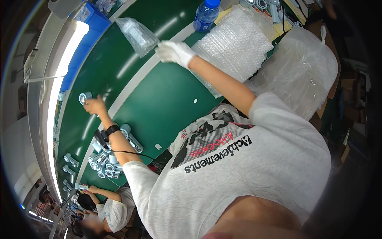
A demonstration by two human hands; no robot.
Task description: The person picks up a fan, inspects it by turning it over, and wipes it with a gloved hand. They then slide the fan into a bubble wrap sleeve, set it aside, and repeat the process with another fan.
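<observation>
My gloved right hand (175, 52) is at the far middle, its fingers closed at the near corner of a clear bubble-wrap bag (137, 36). A pale device shows through the bag, which is over the green belt. To the left, my bare left hand (95, 106), slightly blurred, has its fingers against a blue-grey device with a round, ring-shaped head (84, 97). A black band is on that wrist. Beneath my left forearm lies a pile of similar blue-grey devices (106, 164), partly hidden by the arm.
A stack of bubble-wrap sheets (234, 44) lies right of the green tabletop (167, 87). Behind it stands a blue-capped bottle (206, 16). A large clear plastic bag (300, 67) is at right. Blue bins (89, 36) line the belt's far side. Another person (115, 207) works at lower left.
</observation>
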